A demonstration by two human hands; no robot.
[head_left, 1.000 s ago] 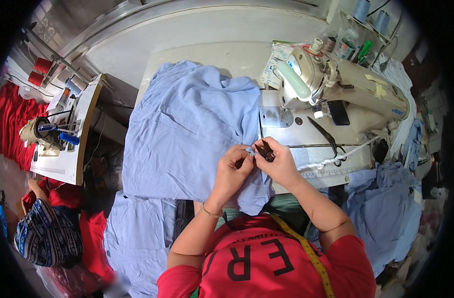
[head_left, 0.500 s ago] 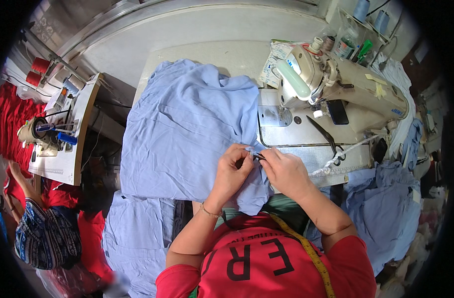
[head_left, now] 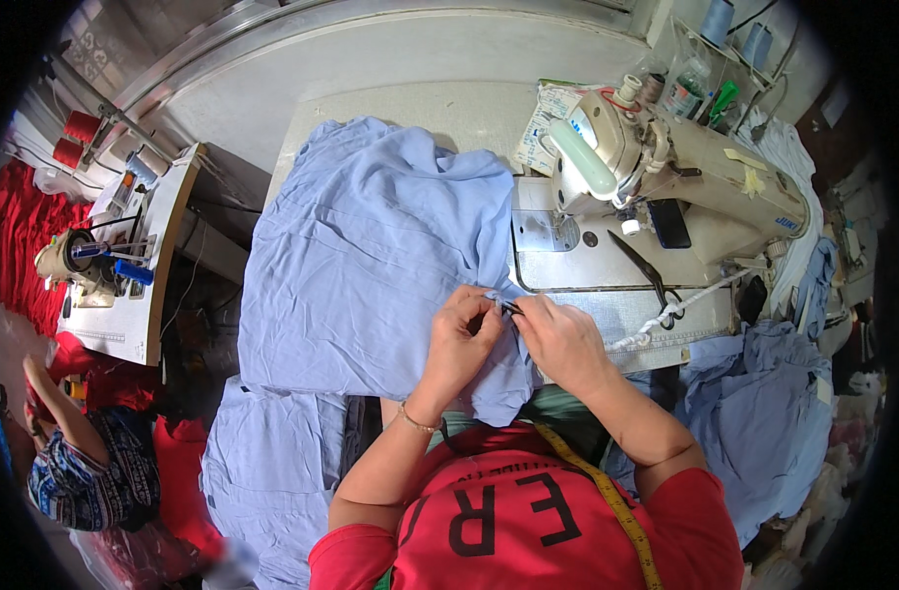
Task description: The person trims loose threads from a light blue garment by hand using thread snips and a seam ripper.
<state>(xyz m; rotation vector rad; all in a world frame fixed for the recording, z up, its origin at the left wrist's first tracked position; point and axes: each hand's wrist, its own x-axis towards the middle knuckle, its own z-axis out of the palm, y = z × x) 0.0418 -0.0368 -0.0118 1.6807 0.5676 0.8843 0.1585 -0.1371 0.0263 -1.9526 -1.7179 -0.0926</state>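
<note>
My left hand [head_left: 464,332] pinches the blue cloth [head_left: 371,256], centre-left of frame, right hand [head_left: 564,339] closed round a small dark tool [head_left: 512,308]; I'd keep the pinched bit taut, tip clear of folds.

The desk [head_left: 449,102] is bright and its metal plate [head_left: 540,232] shines; beyond the left edge lies deep shadow; outer lines bend strongly.

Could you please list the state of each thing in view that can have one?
Left hand: pinching light-blue cloth.
Right hand: closed on a small dark tool.
Light-blue cloth: spread, wrinkled.
Scissors: lying closed.
Smartphone: lying, screen dark.
Tape measure: draped over red shirt.
Sewing machine: needle plate uncovered.
</note>
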